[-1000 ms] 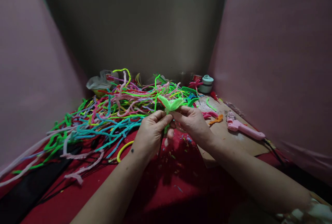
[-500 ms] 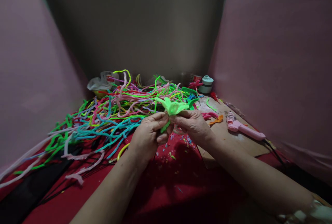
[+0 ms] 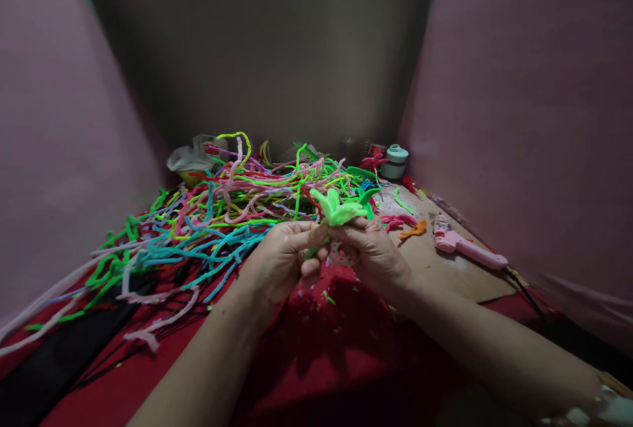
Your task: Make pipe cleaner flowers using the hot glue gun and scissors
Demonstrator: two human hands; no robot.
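Observation:
A light green pipe-cleaner flower (image 3: pixel 341 209) with several pointed petals is held up between both hands. My left hand (image 3: pixel 291 249) pinches it low on its left side, where a bit of green stem shows below the thumb. On the other side, my right hand (image 3: pixel 373 249) grips the flower's base with thumb and fingers. Under the right fingers a pale pink ring-like piece with holes (image 3: pixel 342 254) shows in part; whether it is held too, I cannot tell. Just behind the flower are darker green petals (image 3: pixel 368 199).
A large heap of coloured pipe cleaners (image 3: pixel 237 203) lies behind and left. At right, a pink glue gun (image 3: pixel 467 248) rests on a board (image 3: pixel 459 279) near orange (image 3: pixel 414 230) and pink pieces. A pale blue jar (image 3: pixel 395 162) stands at the back. Scraps dot the red cloth (image 3: pixel 306 361).
The flower has shifted slightly right and tilted, with its petals pointing more upward. My right fingers have moved along its base, and the pink ring-like piece shows more clearly.

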